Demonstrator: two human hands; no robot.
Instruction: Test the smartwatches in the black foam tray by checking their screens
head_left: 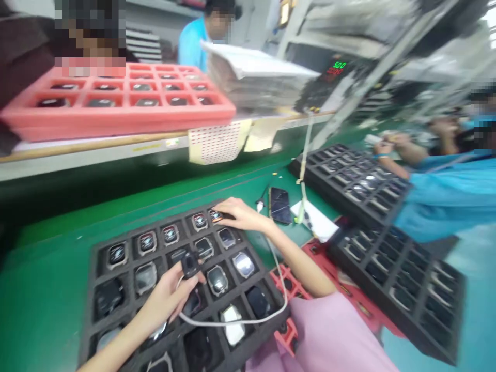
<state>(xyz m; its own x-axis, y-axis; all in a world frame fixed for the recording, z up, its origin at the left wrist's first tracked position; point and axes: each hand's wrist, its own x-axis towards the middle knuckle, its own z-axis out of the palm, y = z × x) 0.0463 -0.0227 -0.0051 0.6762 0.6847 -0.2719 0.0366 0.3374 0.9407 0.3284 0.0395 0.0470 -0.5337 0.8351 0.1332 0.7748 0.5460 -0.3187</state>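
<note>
A black foam tray (pixel 93 289) divided into compartments lies before me, with a smartwatch face in most of them. My left hand (pixel 170 292) is closed over the tray's middle, pinching a small black squarish device (pixel 189 263). A white cable (pixel 232 324) runs from this hand in a loop across the tray; whether it joins the device I cannot tell. At the far right corner, the fingers of my right hand (pixel 237 214) close around a smartwatch (pixel 216 216) in its compartment. Along the far row, several other smartwatches (pixel 147 241) have lit screens.
On the shelf above sit a pink foam tray (pixel 127 121) and a stack of papers (pixel 263 82). To the right are a phone (pixel 279 205), black trays (pixel 395 279) of watches and a co-worker's blue sleeve (pixel 457 191). A red tray (pixel 289 281) lies partly under mine.
</note>
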